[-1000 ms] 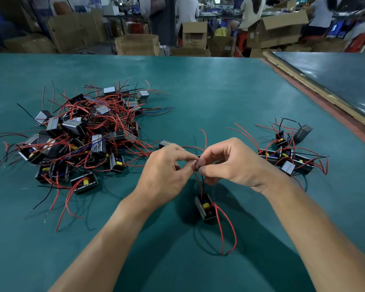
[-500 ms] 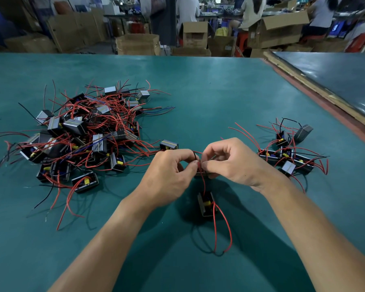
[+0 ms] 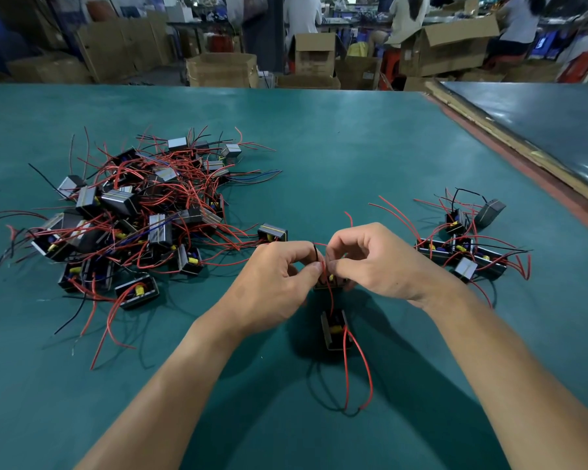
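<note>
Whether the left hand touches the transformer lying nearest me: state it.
Apart. Head view shows table between the left hand and the transformer; only its red wire reaches the fingers.

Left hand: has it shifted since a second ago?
Yes, slightly toward the person: the left hand no longer covers part of the lone module at the pile's edge.

A tangled pile of small black boxes with red wires (image 3: pixel 133 215) lies left on the green bench (image 3: pixel 353 147). A smaller cluster (image 3: pixel 469 249) sits right. Cardboard boxes (image 3: pixel 221 69) stand beyond the far edge, near seated people (image 3: pixel 404 18).
</note>
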Demonstrator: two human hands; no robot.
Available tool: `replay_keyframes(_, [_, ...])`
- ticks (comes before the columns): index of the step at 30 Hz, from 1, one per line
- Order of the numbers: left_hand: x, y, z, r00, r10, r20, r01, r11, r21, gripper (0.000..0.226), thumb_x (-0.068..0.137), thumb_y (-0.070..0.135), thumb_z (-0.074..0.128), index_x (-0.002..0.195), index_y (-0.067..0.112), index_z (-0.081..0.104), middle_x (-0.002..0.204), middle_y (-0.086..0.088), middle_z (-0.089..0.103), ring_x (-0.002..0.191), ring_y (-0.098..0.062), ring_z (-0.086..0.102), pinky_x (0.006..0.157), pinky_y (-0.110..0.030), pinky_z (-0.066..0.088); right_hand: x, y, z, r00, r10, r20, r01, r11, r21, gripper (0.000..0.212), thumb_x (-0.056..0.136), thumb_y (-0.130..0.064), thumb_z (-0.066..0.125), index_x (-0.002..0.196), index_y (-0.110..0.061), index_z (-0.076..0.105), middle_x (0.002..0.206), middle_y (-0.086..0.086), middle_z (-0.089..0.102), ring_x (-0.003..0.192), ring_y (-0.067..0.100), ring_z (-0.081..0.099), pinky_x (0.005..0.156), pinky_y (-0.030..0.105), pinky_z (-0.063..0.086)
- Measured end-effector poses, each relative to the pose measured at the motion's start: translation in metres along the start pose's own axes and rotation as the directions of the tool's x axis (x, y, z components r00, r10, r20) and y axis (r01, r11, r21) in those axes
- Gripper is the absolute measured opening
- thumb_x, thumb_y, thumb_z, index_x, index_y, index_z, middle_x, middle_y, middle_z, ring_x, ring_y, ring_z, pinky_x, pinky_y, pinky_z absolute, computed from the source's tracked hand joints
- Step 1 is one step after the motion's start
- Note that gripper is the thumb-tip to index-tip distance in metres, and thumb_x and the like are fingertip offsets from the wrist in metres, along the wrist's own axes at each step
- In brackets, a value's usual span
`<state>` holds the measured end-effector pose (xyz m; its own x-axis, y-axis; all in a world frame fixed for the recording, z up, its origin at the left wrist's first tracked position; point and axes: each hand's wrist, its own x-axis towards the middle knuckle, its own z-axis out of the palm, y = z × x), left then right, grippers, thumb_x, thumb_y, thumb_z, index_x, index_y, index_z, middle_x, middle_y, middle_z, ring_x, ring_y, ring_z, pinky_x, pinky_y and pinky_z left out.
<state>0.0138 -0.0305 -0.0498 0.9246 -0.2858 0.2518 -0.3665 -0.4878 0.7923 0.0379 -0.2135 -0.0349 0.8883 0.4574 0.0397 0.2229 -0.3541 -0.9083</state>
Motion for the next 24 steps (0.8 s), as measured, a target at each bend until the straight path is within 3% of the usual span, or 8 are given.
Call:
replay_keyframes(6, [-0.0016, -0.0019, -0.0007, 1.0, -0.005, 0.017, 0.006, 1.0, -0.03, 0.017, 0.089, 0.021, 0.054, 0.076, 0.018, 0.065, 0.055, -0.01, 0.06, 0.046, -0.021, 0.055, 0.045, -0.026, 0.038, 0.0003, 0.0025, -0.0005, 1.0, -0.01, -0.001, 0.01, 1.0, -0.009, 0.018, 0.086, -0.003, 0.062, 0.072, -0.013, 0.066, 0.066, -0.005, 0.066, 0.066, 0.015, 0.056, 0.068, 0.035, 0.047])
replay_keyframes(9, [-0.0004, -0.0023, 0.0001, 1.0, -0.025, 0.018, 0.026, 0.998, -0.052, 0.018, 0.086, 0.027, 0.051, 0.076, 0.019, 0.064, 0.061, -0.011, 0.063, 0.051, -0.025, 0.061, 0.05, -0.035, 0.049, 0.0006, 0.0033, -0.001, 1.0, -0.016, -0.015, 0.016, 1.0, -0.016, 0.017, 0.088, -0.001, 0.063, 0.074, -0.011, 0.067, 0.069, -0.003, 0.068, 0.068, 0.012, 0.056, 0.07, 0.032, 0.045])
replay_keyframes(13, [-0.0006, -0.0025, 0.0004, 0.999, -0.049, 0.008, 0.049, 0.997, -0.067, 0.017, 0.085, 0.028, 0.051, 0.076, 0.02, 0.063, 0.061, -0.011, 0.063, 0.053, -0.03, 0.062, 0.052, -0.042, 0.051, 0.0011, 0.0035, -0.0006, 0.999, -0.019, -0.039, 0.019, 1.0, -0.02, 0.014, 0.089, -0.002, 0.065, 0.077, -0.009, 0.067, 0.07, 0.0, 0.068, 0.069, 0.013, 0.056, 0.07, 0.032, 0.045])
replay_keyframes(16, [0.0006, -0.0032, -0.0002, 0.998, -0.069, -0.001, 0.069, 0.996, -0.062, 0.017, 0.09, 0.024, 0.054, 0.077, 0.018, 0.064, 0.065, -0.012, 0.065, 0.052, -0.029, 0.062, 0.054, -0.039, 0.052, 0.0013, 0.0023, -0.0009, 0.998, -0.031, -0.051, 0.031, 1.0, 0.0, 0.012, 0.089, -0.004, 0.066, 0.077, -0.009, 0.068, 0.073, 0.011, 0.069, 0.069, 0.014, 0.057, 0.07, 0.033, 0.046])
replay_keyframes(18, [0.0013, -0.0039, -0.0002, 0.997, -0.067, -0.034, 0.066, 0.997, -0.028, 0.02, 0.094, 0.017, 0.055, 0.077, 0.015, 0.064, 0.055, 0.0, 0.06, 0.046, -0.021, 0.058, 0.05, -0.03, 0.047, 0.0008, 0.0013, 0.0003, 0.997, -0.045, -0.058, 0.046, 0.999, 0.021, 0.013, 0.087, -0.008, 0.068, 0.075, -0.012, 0.068, 0.068, 0.007, 0.066, 0.065, 0.012, 0.055, 0.067, 0.029, 0.045])
replay_keyframes(21, [0.0019, -0.0025, 0.0001, 0.996, -0.034, -0.088, 0.04, 0.998, 0.058, 0.018, 0.094, 0.015, 0.056, 0.078, 0.018, 0.064, 0.059, 0.001, 0.062, 0.049, -0.026, 0.055, 0.048, -0.028, 0.043, -0.0001, -0.0011, 0.0014, 0.995, -0.053, -0.079, 0.054, 0.998, 0.018, 0.014, 0.082, -0.011, 0.07, 0.07, -0.015, 0.067, 0.058, -0.004, 0.057, 0.057, 0.011, 0.049, 0.057, 0.021, 0.04])
replay_keyframes(24, [0.0011, -0.0014, 0.0003, 0.995, -0.03, -0.095, 0.034, 0.999, 0.042, 0.015, 0.093, 0.014, 0.057, 0.082, 0.022, 0.064, 0.065, 0.005, 0.068, 0.052, -0.027, 0.056, 0.049, -0.031, 0.045, -0.0024, -0.0043, 0.0008, 1.0, -0.008, -0.006, 0.009, 0.995, 0.096, 0.019, 0.09, 0.0, 0.065, 0.074, -0.01, 0.067, 0.061, -0.004, 0.065, 0.056, 0.015, 0.061, 0.059, 0.025, 0.052])
